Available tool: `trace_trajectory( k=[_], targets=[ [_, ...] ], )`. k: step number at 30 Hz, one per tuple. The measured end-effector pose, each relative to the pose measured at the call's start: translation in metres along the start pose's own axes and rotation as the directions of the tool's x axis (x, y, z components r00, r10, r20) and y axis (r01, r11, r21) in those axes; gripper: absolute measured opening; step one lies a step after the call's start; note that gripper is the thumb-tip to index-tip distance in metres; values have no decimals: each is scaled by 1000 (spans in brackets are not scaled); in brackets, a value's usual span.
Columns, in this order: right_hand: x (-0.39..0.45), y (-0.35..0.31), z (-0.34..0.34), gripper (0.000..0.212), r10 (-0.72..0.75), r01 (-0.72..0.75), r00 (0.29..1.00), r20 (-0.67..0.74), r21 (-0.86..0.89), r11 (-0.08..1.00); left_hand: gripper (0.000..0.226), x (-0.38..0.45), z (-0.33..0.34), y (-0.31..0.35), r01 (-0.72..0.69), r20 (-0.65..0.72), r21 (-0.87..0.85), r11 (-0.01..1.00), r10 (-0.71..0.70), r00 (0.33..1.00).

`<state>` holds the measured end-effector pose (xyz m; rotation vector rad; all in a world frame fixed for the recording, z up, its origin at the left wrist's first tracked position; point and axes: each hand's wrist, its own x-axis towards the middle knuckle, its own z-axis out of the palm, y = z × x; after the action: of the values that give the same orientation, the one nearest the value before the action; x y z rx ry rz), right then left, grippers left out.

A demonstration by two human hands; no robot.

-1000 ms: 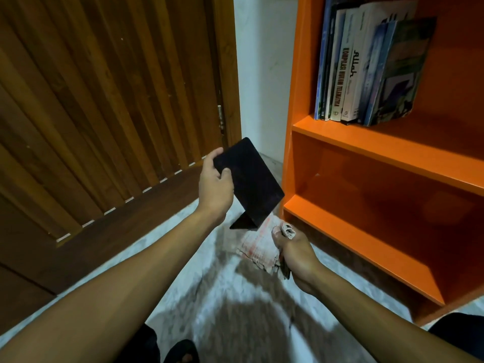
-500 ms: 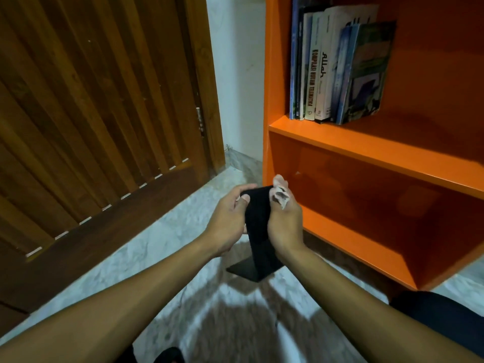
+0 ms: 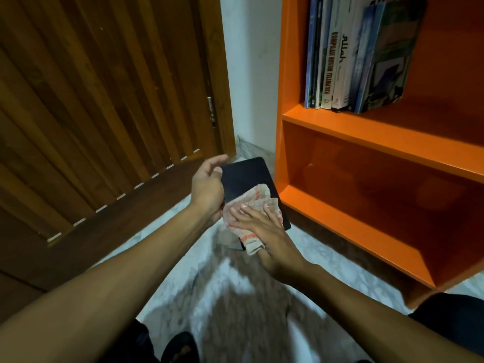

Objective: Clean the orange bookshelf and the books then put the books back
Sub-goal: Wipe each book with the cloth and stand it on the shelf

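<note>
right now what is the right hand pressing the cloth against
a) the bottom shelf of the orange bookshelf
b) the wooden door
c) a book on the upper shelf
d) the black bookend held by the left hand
d: the right hand lies with straight fingers on the cloth, flat against the black bookend, which the left hand steadies in front of the orange bookshelf.

Orange bookshelf [image 3: 366,137] — books [image 3: 351,56] upright, upper shelf, left end.
</note>
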<state>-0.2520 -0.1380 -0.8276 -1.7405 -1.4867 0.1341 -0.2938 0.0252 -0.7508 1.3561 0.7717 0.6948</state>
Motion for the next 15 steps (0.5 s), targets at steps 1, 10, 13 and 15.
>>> trace_trajectory(
  k=[1,10,13,15],
  targets=[
    [-2,0,0,63,-20,20,1000,13,-3,1000,37,1,-3,4,-9,-16,-9,1000,9,1000],
    [-15,13,-16,47,53,-52,998,37,-21,998,36,14,-27,21,-51,-129,-11,999,49,990],
    [-22,24,-23,38,194,-194,981,0,29,981,38,14,-32,25,-29,-180,-56,998,18,984],
    [-28,33,-23,36,367,-356,928,-65,134,925,39,13,-34,27,0,-197,-100,995,-19,980]
  ],
)
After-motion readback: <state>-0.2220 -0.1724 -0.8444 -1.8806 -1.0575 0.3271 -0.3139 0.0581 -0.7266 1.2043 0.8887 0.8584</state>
